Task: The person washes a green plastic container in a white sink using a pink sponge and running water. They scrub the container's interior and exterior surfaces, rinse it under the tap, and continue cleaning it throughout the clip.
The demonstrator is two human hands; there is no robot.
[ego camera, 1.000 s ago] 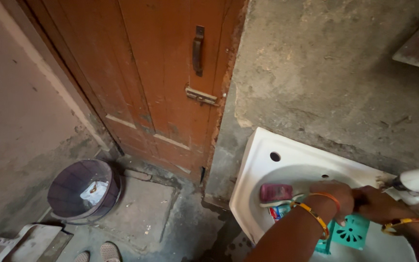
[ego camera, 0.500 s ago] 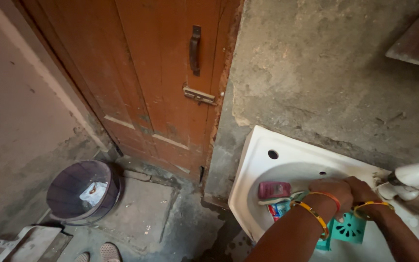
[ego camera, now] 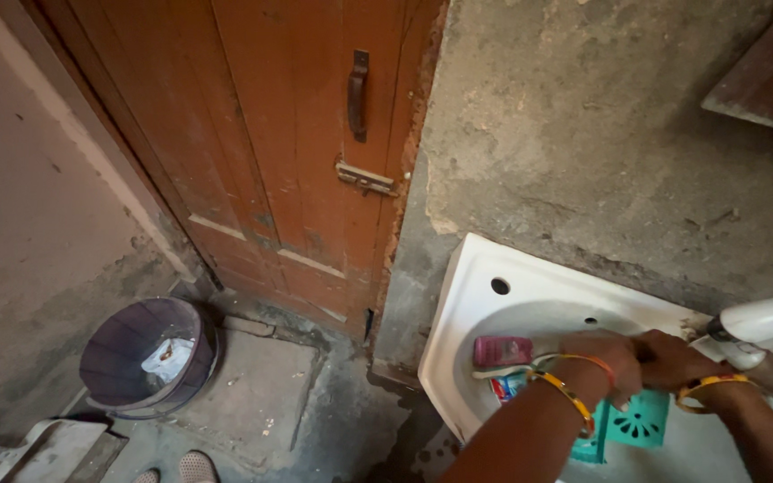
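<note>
My left hand point(ego camera: 603, 360) and my right hand point(ego camera: 671, 358) meet over the white wash basin point(ego camera: 476, 291) at the lower right, knuckles touching and fingers curled down. Whatever lies between or under them is hidden. Both wrists wear orange and yellow bangles. Just below the hands sits a teal perforated plastic piece point(ego camera: 641, 420). A pink soap bar point(ego camera: 501, 351) lies on the basin's left ledge, with a red and blue tube point(ego camera: 507, 386) beneath it. A white tap point(ego camera: 762, 320) juts in from the right, close to my right hand.
A brown wooden door point(ego camera: 297, 134) with handle and latch stands left of the rough grey wall point(ego camera: 583, 134). On the floor are a purple bucket point(ego camera: 109, 371) holding a white scrap, a white dustpan point(ego camera: 42, 443) and my sandalled toes point(ego camera: 194, 467).
My right hand has left the tap side and drawn in against my left hand. The view has shifted slightly; the basin items have not moved.
</note>
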